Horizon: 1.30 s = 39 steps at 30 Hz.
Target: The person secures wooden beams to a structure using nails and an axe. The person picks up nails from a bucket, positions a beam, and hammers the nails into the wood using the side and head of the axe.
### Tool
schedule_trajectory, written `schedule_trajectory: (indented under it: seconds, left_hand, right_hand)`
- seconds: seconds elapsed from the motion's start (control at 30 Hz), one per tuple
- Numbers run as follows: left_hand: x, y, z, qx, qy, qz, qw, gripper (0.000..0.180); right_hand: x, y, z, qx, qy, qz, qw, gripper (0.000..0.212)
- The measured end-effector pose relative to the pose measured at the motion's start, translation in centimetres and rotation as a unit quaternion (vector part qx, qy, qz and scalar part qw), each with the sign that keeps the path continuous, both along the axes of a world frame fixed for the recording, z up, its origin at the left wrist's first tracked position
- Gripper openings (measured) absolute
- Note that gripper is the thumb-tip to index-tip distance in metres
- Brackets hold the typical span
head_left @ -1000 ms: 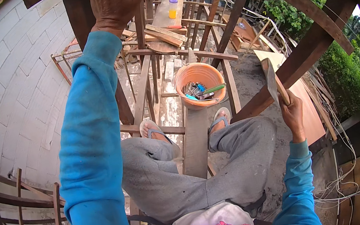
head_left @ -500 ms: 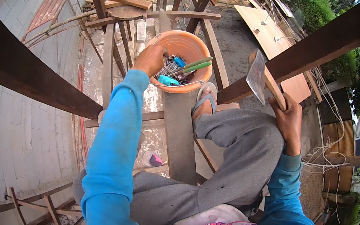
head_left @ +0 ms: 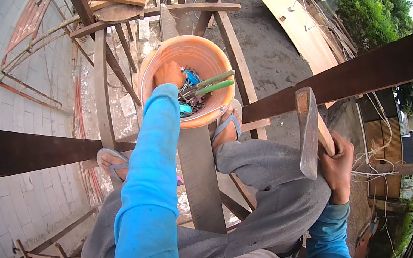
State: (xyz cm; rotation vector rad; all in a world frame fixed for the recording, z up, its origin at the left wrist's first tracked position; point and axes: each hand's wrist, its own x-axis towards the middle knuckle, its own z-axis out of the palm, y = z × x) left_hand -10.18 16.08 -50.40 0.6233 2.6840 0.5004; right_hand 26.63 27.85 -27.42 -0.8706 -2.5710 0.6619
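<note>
My left hand [head_left: 168, 73] is down inside an orange bucket [head_left: 215, 53], its fingers curled inward and their tips hidden. The bucket holds a heap of nails [head_left: 188, 96], a turquoise item [head_left: 185, 109] and a green-handled tool [head_left: 215, 87], perhaps pincers, leaning on the rim. A wire handle lies across the bucket's near side. My right hand [head_left: 337, 161] is wrapped round the wooden handle of a hatchet [head_left: 308, 133], with its metal head upward, beside my right knee.
The bucket stands on a narrow plank [head_left: 200, 180] between my sandalled feet. Dark beams [head_left: 363, 76] run to both sides, with ground visible below. Wood pieces [head_left: 120, 0] are stacked ahead; a pale board [head_left: 296, 27] leans at the right. Loose white cables [head_left: 376, 168] hang at the right.
My left hand has gone deeper into the bucket, from near its rim. The hatchet has turned and its head sits lower, still in my right hand. The whole view has shifted.
</note>
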Motion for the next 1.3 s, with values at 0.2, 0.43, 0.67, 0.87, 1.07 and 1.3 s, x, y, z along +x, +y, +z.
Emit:
schedule_trajectory:
  seconds: [0.2,0.43,0.67,0.87,1.07,1.3]
  left_hand:
    - [-0.6,-0.1,-2.9,0.050,0.148,0.023,0.987,0.028]
    - [0.1,-2.4,2.1,0.346,-0.216,0.070,0.910,0.018]
    - [6.2,-8.5,7.5,0.624,-0.208,0.057,0.751,0.017]
    - [11.3,-15.6,14.7,0.721,-0.121,0.062,0.679,0.014]
    - [14.4,-23.8,29.3,0.790,0.035,-0.030,0.611,0.023]
    - [14.7,-35.6,38.5,0.756,0.394,0.012,0.523,0.019]
  right_hand:
    - [-0.3,-0.4,-0.1,0.003,0.013,0.011,1.000,0.019]
    - [0.4,0.3,-0.4,0.003,0.025,-0.013,1.000,0.025]
    - [1.1,-0.1,-0.1,0.010,0.018,-0.027,0.999,0.029]
    - [1.7,0.4,-0.5,0.038,0.058,-0.007,0.998,0.034]
    - [1.7,0.0,-0.5,0.036,0.107,0.015,0.993,0.029]
    - [1.3,-2.9,1.9,0.039,0.103,0.098,0.989,0.027]
